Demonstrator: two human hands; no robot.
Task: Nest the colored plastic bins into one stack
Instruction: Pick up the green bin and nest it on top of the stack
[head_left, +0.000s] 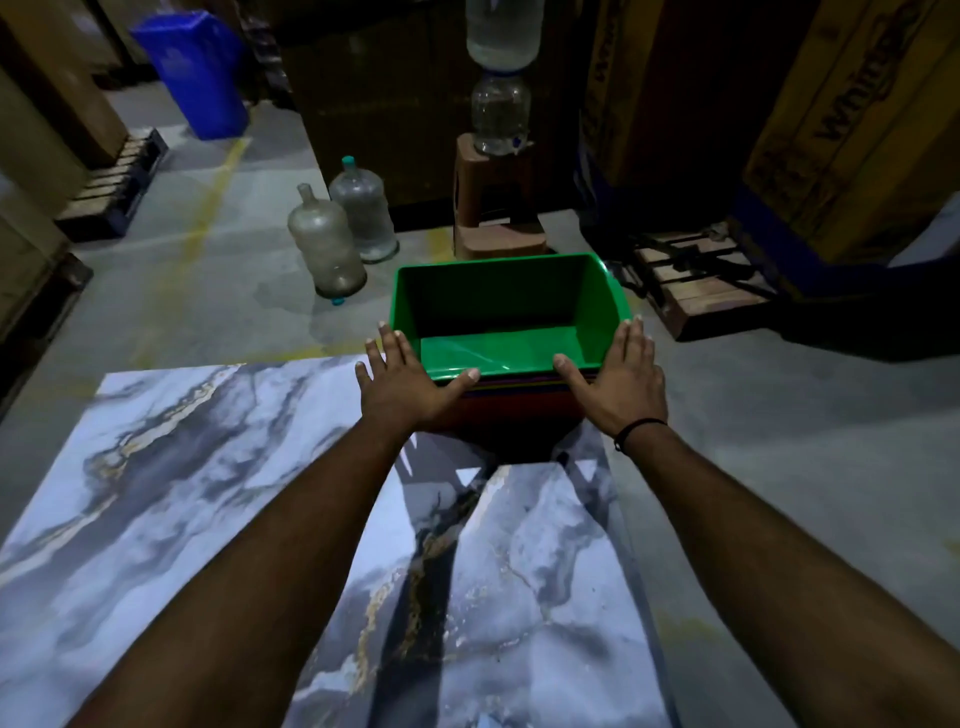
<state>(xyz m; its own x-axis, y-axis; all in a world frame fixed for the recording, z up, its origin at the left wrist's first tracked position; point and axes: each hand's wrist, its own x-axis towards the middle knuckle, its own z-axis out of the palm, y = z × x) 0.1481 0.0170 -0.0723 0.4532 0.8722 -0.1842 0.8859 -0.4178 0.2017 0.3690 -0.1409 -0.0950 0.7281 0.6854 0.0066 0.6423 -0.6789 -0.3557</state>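
Note:
A green plastic bin (506, 306) sits on top of a nested stack of bins, whose purple, yellow and red rims (519, 387) show just under its near edge. The stack stands at the far end of a marbled table (208, 467). My left hand (405, 376) lies flat with fingers spread at the stack's near left corner, thumb on the green rim. My right hand (621, 374) lies the same way at the near right corner, fingers along the bin's right side. Neither hand closes around anything.
Two large clear water jugs (337, 234) stand on the concrete floor to the left behind the stack. A brown stool (493, 202) carrying a water dispenser bottle is behind it. A blue bin (195, 73) is far left, with cardboard boxes (852, 130) on pallets (691, 283) at right.

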